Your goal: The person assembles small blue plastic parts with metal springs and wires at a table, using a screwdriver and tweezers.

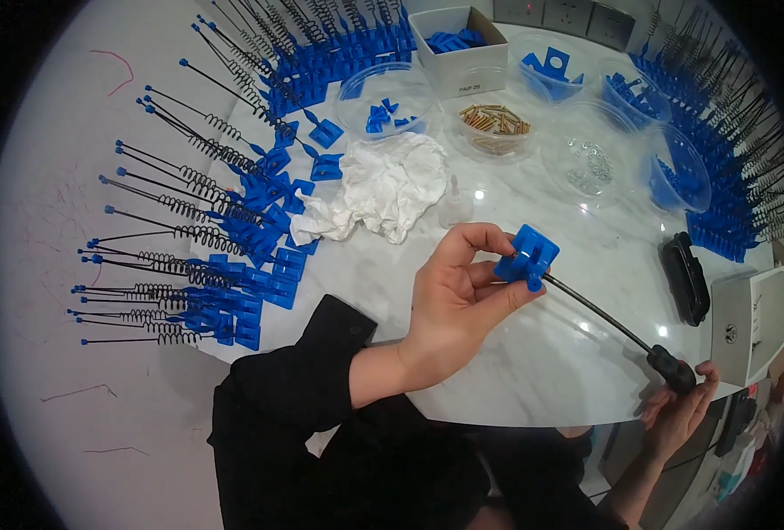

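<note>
My left hand [462, 291] pinches a small blue plastic bracket [526, 256] between thumb and fingers, holding it above the white marble table [533, 371]. My right hand [681, 408], at the table's lower right edge, grips the black handle of a long thin screwdriver [604, 316]. The screwdriver's metal shaft runs up and left, and its tip meets the underside of the blue bracket.
Rows of blue brackets fitted with black spring rods [206, 256] fan out at the left and at the far right [745, 168]. Clear tubs hold brass pins [496, 120], small metal bits [591, 164] and blue parts [383, 115]. A crumpled white cloth [383, 190], a cardboard box [459, 44] and a black tool [685, 276] lie nearby.
</note>
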Tool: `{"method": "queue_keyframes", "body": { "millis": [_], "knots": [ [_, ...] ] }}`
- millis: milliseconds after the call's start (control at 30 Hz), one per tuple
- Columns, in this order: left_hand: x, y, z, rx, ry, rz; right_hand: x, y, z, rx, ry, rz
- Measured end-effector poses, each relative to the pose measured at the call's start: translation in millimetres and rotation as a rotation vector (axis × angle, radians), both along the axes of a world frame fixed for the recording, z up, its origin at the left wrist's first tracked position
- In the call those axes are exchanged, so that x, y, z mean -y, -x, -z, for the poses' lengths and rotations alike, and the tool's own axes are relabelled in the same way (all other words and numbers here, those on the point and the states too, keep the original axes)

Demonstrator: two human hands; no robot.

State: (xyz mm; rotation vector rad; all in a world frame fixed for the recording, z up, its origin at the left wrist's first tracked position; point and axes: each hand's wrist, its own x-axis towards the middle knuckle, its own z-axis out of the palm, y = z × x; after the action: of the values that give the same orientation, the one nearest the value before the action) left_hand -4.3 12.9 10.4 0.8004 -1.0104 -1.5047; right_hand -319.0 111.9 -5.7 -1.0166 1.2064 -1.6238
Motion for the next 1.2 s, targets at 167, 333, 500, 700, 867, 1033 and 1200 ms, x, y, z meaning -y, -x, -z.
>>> {"method": "queue_keyframes", "body": {
  "millis": [167,333,500,700,867,1033,1200],
  "knots": [
    [1.9,1.0,-2.5,-0.002,-0.030,-0.029,-3.7,19.6,19.3,-0.082,0.028,-0.066],
    [1.0,2.5,-1.0,-0.011,-0.051,-0.050,-1.0,9.6,20.6,-0.142,0.157,-0.111],
    [3.8,1.2,-2.2,0.026,-0.099,-0.064,-3.3,8.1,17.0,-0.177,0.029,-0.010],
    [3.9,1.0,-1.0,0.035,-0.092,-0.087,3.7,-0.5,11.5,-0.295,-0.030,0.156],
    [3.6,-0.7,-1.0,0.024,-0.074,-0.093,-4.8,15.5,16.4,-0.235,-0.057,0.095],
    [6.8,1.3,3.8,0.000,-0.088,-0.110,-1.1,12.1,16.6,-0.194,-0.029,0.021],
    [6.9,0.7,5.9,-0.025,-0.107,-0.134,1.5,0.1,10.8,-0.399,0.011,0.112]
  ]
}}
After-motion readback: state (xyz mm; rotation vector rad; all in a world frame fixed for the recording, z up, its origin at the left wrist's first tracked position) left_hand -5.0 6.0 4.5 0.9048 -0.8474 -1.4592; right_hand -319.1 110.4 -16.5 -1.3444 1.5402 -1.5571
